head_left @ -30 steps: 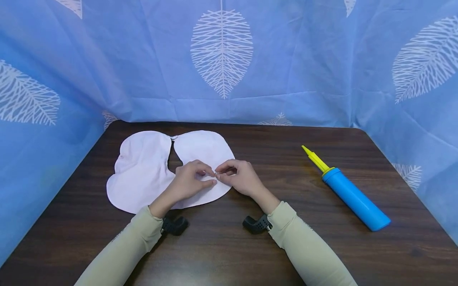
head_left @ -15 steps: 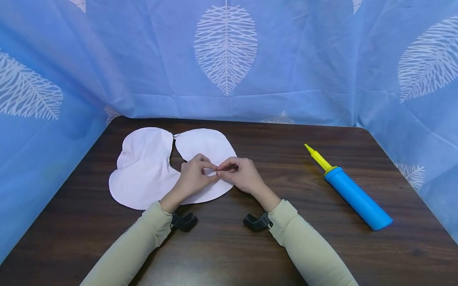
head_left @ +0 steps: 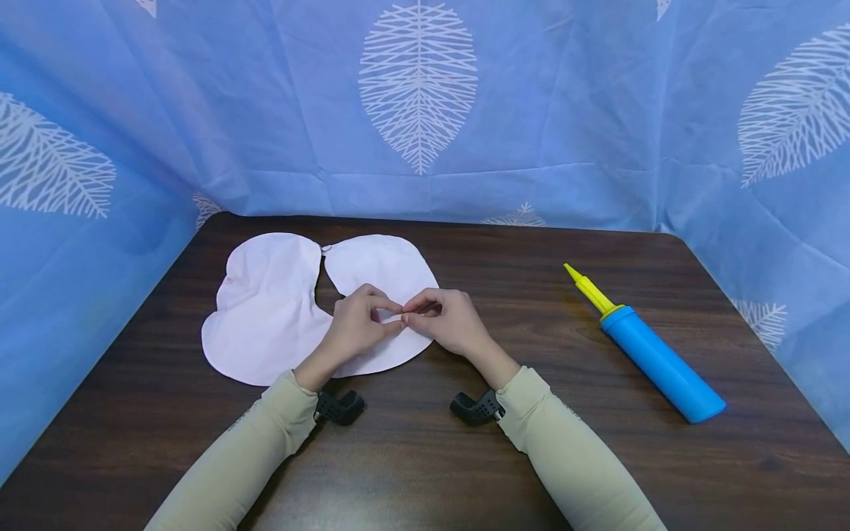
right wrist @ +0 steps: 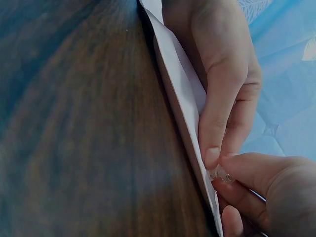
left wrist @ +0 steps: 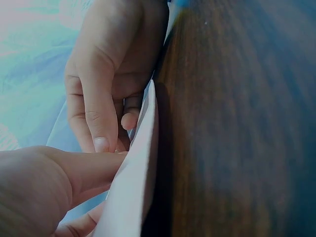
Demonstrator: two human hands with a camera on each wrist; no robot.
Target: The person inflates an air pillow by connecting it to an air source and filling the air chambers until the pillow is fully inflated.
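Note:
A flat, pale pink inflatable cushion (head_left: 265,310) with two rounded lobes lies on the dark wooden table (head_left: 465,457). Both hands meet over its right lobe near the front edge. My left hand (head_left: 390,317) and right hand (head_left: 413,317) pinch at the same spot with thumb and forefinger. The right wrist view shows a small clear valve (right wrist: 219,174) held between the fingertips, with the cushion's edge (right wrist: 182,94) lifted a little off the wood. In the left wrist view the white edge (left wrist: 136,187) runs between the fingers (left wrist: 101,123); the valve itself is hidden there.
A blue hand pump (head_left: 654,358) with a yellow nozzle lies on the table's right side, nozzle pointing to the back left. A blue cloth with white leaf prints (head_left: 418,110) closes off the back and both sides.
Both hands keep pinching the same spot on the right lobe. The left fingers have arched up a little; the pump has not moved.

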